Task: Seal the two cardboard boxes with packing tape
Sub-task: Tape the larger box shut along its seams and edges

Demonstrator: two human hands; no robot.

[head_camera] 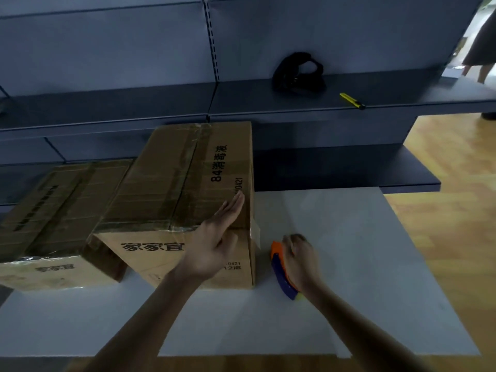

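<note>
While the left hand (214, 237) lies palm down on the taller box (171, 189), the right hand (300, 259) rests over a tape dispenser (280, 275) on the white bench (349, 264).

Left hand: fingers straight and held together, pointing away from the person, pressed flat on the box top at its near right corner. The thumb hangs over the near edge onto the front face. It grasps nothing. The forearm reaches forward and slightly rightward from the lower edge of the view.

Right hand: back of the hand up, fingers curled over the orange and blue dispenser and gripping it. The hand is slightly blurred. The dispenser sits on the bench just beside the right side of the taller box.

Boxes: the taller box stands at the middle of the bench with clear tape along its top seam. A short tape tail (256, 233) sticks out at its near right edge. The lower box (53, 210) lies to its left, touching it, also taped along the top.

Background: a dark shelf (161, 103) carries a black strap-like item (298, 73) and a yellow utility knife (351, 100), well apart from both hands.
</note>
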